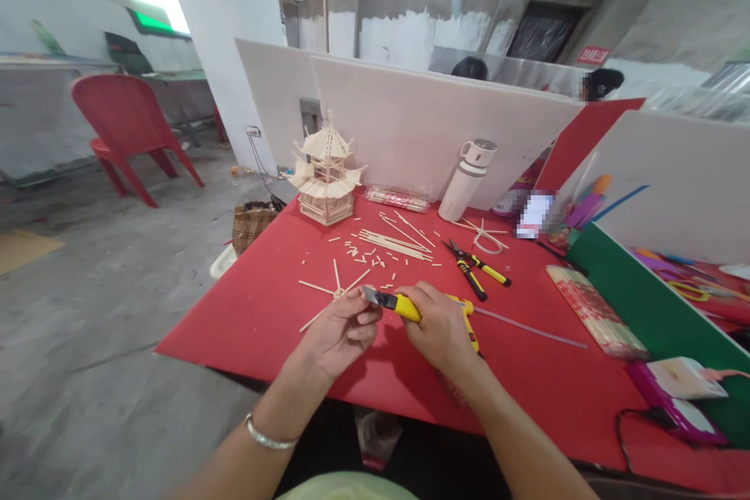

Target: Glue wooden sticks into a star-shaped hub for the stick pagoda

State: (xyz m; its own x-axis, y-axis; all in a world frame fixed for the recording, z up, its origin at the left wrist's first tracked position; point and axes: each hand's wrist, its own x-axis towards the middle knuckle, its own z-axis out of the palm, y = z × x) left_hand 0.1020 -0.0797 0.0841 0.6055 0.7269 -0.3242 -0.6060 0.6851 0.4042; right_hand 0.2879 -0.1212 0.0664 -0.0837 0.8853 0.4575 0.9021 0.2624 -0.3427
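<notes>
My right hand [442,328] is closed around a yellow-handled cutting tool [407,307] with a black neck and a flat metal blade pointing left. The blade reaches the fingertips of my left hand [345,332], which are pinched together. Whatever they hold is too small or hidden to make out. Behind that hand, a star-shaped frame of thin wooden sticks [337,275] lies on the red tabletop [246,320]. A yellow hot glue gun [466,305], partly covered by my right hand, has a long clear glue stick [530,326] sticking out.
Cut stick pieces [355,251] and longer sticks [395,244] lie mid-table. Behind stand a stick-built pagoda [326,180] and a white bottle [467,181]. Yellow-black shears [477,269], a pack of sticks [594,308] and a green divider [638,281] are on the right.
</notes>
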